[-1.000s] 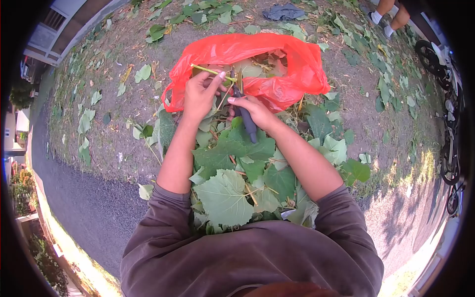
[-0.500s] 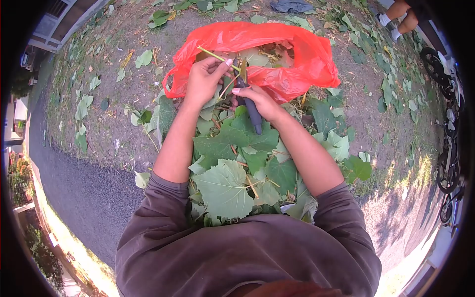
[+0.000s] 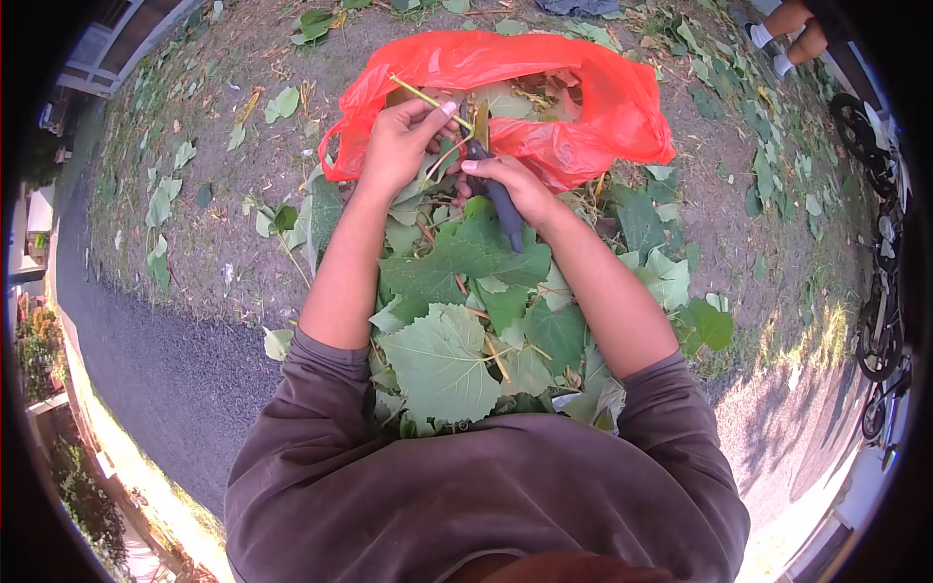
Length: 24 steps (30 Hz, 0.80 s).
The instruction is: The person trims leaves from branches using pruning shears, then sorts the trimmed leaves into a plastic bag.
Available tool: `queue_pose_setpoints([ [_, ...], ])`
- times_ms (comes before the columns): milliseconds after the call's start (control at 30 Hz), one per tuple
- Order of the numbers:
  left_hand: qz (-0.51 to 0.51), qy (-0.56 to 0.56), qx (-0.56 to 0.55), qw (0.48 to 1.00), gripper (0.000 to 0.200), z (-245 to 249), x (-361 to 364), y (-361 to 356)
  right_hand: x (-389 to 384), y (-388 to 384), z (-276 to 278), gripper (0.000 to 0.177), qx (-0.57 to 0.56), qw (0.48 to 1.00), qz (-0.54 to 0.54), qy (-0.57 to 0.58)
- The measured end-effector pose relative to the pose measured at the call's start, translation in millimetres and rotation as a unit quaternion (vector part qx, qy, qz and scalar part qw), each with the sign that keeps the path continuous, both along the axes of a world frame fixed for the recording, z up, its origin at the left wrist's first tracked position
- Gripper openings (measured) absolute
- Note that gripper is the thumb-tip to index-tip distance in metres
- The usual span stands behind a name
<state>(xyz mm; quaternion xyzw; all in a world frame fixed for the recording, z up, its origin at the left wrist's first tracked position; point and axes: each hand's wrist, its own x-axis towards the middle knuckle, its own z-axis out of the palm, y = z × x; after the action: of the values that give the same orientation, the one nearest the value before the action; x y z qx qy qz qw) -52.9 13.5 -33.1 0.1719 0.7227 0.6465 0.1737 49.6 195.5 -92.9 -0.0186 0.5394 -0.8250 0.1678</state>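
Note:
Between its thumb and fingers my left hand (image 3: 397,148) pinches a thin green stem (image 3: 412,91), whose far end points up and left. My right hand (image 3: 522,188) is closed around dark-handled pruning shears (image 3: 504,212). Their blades point away from me, right at the lower end of the stem. Just beyond both hands lies a red plastic bag (image 3: 428,60) with its mouth open, showing dry brown and pale leaves inside. Below my hands, large green leaves (image 3: 440,361) are heaped close to my body. The fingers of my right hand are partly hidden behind the handles.
Scattered leaves (image 3: 163,199) cover the bare soil around me. Grey pavement (image 3: 175,389) runs along the left. A person's legs (image 3: 789,37) show at the top right, with parked motorcycles (image 3: 880,243) along the right edge. Dark cloth (image 3: 580,8) lies at the top.
The view has shifted slightly. The shears and my right hand have moved a little up and right, and the stem's tip is slightly higher. Both grips stay the same.

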Motion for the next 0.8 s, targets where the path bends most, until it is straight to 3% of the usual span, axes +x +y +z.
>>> queue_pose_setpoints([
  [167,-0.015,-0.004,0.002,1.0,0.024,-4.8,-2.6,-0.9,1.9,0.0,2.1,0.043,0.026,1.0,0.001,0.018],
  [433,-0.015,0.0,0.016,1.0,0.022,-3.0,-0.7,2.7,5.1,-5.4,8.1,0.029,-0.028,0.999,-0.024,-0.013],
  [800,-0.003,-0.022,0.049,0.999,0.021,-0.9,3.1,5.2,5.2,-5.4,5.3,0.022,0.024,0.999,-0.032,0.01],
])
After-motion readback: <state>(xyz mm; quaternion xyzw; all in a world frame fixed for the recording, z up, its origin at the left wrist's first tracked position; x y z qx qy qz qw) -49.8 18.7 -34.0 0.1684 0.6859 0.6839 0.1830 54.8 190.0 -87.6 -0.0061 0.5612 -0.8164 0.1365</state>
